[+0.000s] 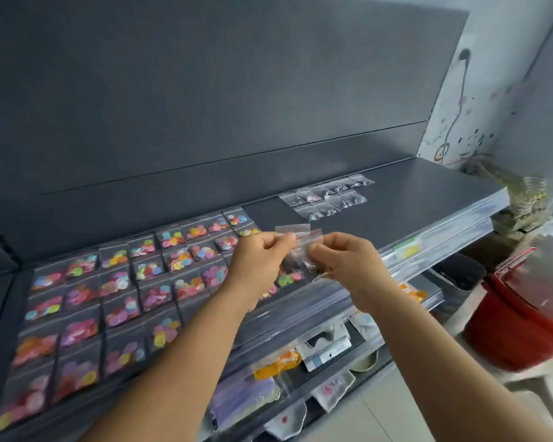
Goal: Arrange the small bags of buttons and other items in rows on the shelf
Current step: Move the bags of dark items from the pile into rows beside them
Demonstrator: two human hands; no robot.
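A small clear bag (pixel 299 250) with a red zip strip and dark bits inside hung above the front edge of the dark shelf (pixel 428 186), pinched from both sides: the left hand (pixel 262 260) had its grip closed on the bag's left edge, and the right hand (pixel 345 263) gripped the right edge. On the shelf, left of the held bag, rows of bags of coloured buttons (pixel 115 291) lay flat side by side. Farther back on the shelf, two short rows of bags with dark contents (pixel 328 196) lay close together.
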